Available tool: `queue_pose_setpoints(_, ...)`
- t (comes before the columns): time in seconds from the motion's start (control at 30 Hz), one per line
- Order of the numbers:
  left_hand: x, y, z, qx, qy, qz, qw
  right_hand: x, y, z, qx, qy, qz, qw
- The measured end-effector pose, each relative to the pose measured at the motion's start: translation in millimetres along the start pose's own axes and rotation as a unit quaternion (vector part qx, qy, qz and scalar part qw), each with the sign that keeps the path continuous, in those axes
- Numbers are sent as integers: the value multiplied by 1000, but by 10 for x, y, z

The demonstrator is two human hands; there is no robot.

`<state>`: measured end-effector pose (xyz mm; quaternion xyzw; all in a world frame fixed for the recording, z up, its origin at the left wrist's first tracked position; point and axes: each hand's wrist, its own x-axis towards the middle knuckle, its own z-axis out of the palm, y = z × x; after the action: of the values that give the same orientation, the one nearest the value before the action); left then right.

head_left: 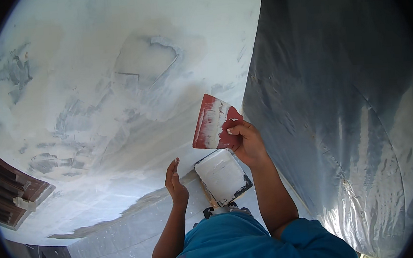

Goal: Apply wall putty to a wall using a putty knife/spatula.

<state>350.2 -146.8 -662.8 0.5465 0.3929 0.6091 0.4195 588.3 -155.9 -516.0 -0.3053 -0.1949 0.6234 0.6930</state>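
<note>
My right hand (247, 140) grips a red putty spreader (211, 124), its flat blade smeared with white paste and raised in front of the wall (152, 114). To the left and lower, my left hand (176, 182) is held up with its fingers stretched, nothing in it. Below and between the hands sits a dark-rimmed rectangular tray (222, 175) heaped with white putty. The wall carries whitish coating with grey patches and a raised, ragged-edged spot near its upper middle.
A grey plastic sheet (330, 104) hangs along the right, creased and shiny toward its bottom. At the left, a brown wooden louvred frame (12, 188) is set in the wall. Splattered pale covering (114, 252) lies along the wall's foot.
</note>
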Motion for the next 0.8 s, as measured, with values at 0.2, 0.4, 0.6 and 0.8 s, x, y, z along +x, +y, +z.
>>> queue_pose_setpoints(0.2,-1192,-1719,-1157,115,-56,-481,867,-187,833,-1344,-171,188,87,963)
queue_pose_setpoints(0.4,-1867,-1795,-1295,65,64,-758,646,-810,1766,-3020,-203,399,285,848)
queue_pose_setpoints(0.6,-1956,-2209,-810,79,-10,-728,681,-584,2594,-4059,-446,317,248,799)
queue_pose_setpoints(0.8,-1767,-2883,-255,-13,62,-667,742,579,2785,-3701,-741,139,115,646)
